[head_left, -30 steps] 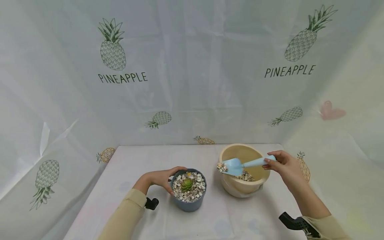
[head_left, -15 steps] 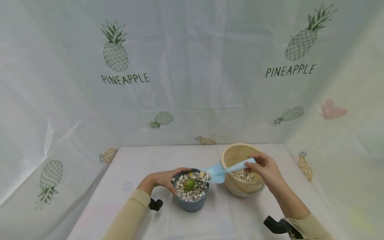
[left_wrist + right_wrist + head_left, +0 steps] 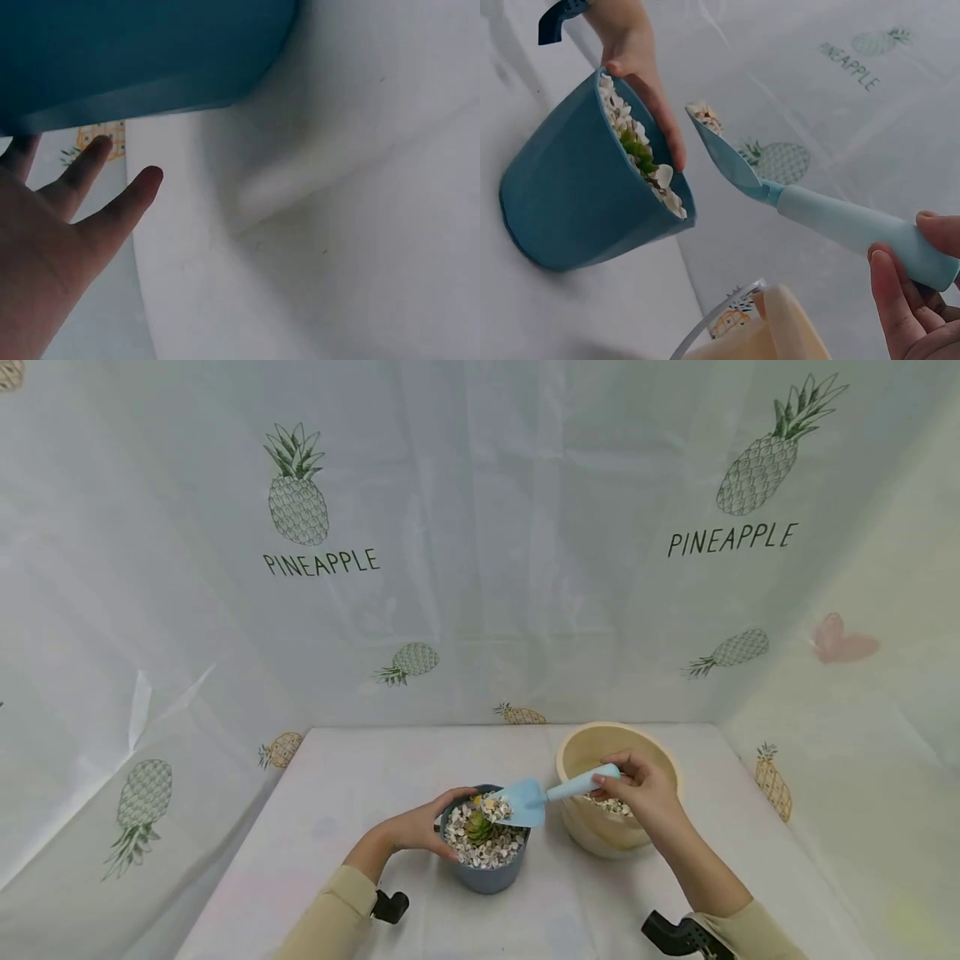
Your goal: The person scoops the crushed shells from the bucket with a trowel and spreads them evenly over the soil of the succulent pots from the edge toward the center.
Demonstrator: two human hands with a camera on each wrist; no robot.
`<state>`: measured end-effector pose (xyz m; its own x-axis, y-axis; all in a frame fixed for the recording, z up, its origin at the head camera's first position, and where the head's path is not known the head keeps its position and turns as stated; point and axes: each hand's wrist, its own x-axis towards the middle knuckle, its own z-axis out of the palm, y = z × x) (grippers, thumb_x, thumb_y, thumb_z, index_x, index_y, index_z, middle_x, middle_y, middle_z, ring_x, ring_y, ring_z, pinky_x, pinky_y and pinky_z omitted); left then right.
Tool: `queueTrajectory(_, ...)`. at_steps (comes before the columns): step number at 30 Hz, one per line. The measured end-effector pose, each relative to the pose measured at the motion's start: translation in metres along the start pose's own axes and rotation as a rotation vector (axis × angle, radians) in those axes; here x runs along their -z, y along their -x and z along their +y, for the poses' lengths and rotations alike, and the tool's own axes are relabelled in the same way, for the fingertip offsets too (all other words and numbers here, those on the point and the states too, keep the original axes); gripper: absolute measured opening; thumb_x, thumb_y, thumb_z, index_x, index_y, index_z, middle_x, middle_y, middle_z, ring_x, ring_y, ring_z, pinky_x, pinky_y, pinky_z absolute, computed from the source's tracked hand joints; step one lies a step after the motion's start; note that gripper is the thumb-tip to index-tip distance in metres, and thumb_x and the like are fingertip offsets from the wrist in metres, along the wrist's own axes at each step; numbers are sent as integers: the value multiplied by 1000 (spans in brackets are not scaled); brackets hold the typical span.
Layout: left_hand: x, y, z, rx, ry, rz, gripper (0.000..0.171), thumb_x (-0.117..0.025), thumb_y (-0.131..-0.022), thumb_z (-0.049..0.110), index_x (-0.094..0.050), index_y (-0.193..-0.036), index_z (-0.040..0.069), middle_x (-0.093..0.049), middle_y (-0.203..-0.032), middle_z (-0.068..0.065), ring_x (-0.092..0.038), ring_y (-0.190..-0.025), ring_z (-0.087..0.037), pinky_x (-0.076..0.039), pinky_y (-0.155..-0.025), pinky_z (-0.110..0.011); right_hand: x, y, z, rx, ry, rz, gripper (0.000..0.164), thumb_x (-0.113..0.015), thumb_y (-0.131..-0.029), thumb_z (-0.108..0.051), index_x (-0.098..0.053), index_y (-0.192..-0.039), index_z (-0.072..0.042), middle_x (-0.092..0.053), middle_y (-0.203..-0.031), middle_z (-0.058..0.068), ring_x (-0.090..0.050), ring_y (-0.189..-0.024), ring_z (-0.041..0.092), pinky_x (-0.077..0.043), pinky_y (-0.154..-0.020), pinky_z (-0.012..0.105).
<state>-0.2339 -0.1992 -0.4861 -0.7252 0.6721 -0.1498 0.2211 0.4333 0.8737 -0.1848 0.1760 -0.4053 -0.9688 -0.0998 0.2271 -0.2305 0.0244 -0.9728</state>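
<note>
My right hand [image 3: 647, 795] pinches the handle end of a light blue trowel [image 3: 527, 802] between thumb and fingers. White-and-tan pebbles [image 3: 496, 808] lie on the trowel's tip, which hangs over a blue-grey flower pot [image 3: 491, 878]. In the right wrist view, the blade [image 3: 731, 163] stands just above the pot's rim, apart from it. My left hand [image 3: 411, 829] grips the pot's left side at the rim, thumb in front and fingers reaching behind. A green succulent [image 3: 478, 828] sits among pale pebbles in the pot. Only the pot's lower wall [image 3: 142, 60] shows in the left wrist view.
A larger cream pot [image 3: 592, 837] with pebbles [image 3: 615, 806] inside stands behind and right of the blue-grey pot, partly under my right hand. A white cloth covers the table [image 3: 420, 760]. Pineapple-print sheets [image 3: 495, 568] hang at the back and sides.
My right hand has carried the loaded trowel leftward from over the cream pot to over the blue-grey pot. My left hand keeps its hold on the pot's rim.
</note>
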Motion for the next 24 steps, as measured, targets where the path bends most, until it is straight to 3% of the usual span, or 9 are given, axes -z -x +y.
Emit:
queueTrajectory(6,-19,2,4,10,37,127,107,-89,-71,27,-23,-155,28,-15,-159,-17,-14,-143,-46,-22,-104,-71,0,0,-2,-11,-16,15,32,-68,-88,6,-48,-111,17,-60,-94,17,-69,-71,19,-59,-68,33)
queueTrajectory(13,-47,8,8,26,109,257,108,-88,-73,28,-19,-156,22,-11,-158,-21,-11,-142,-49,-21,-103,-73,2,7,0,-32,-6,40,33,-70,-87,3,-51,-111,16,-62,-94,16,-70,-71,19,-59,-69,35)
queueTrajectory(18,-60,9,14,61,128,374,108,-90,-69,23,-23,-155,20,-16,-157,-22,-15,-141,-50,-22,-103,-72,2,11,2,-29,-24,39,30,-71,-87,0,-54,-110,11,-63,-92,17,-70,-72,20,-59,-69,33)
queueTrajectory(24,-74,5,20,92,177,464,108,-91,-67,26,-26,-154,18,-17,-155,-24,-15,-140,-51,-20,-104,-71,2,13,1,-34,-3,57,32,-72,-87,-2,-54,-111,11,-64,-92,16,-70,-73,21,-58,-69,32)
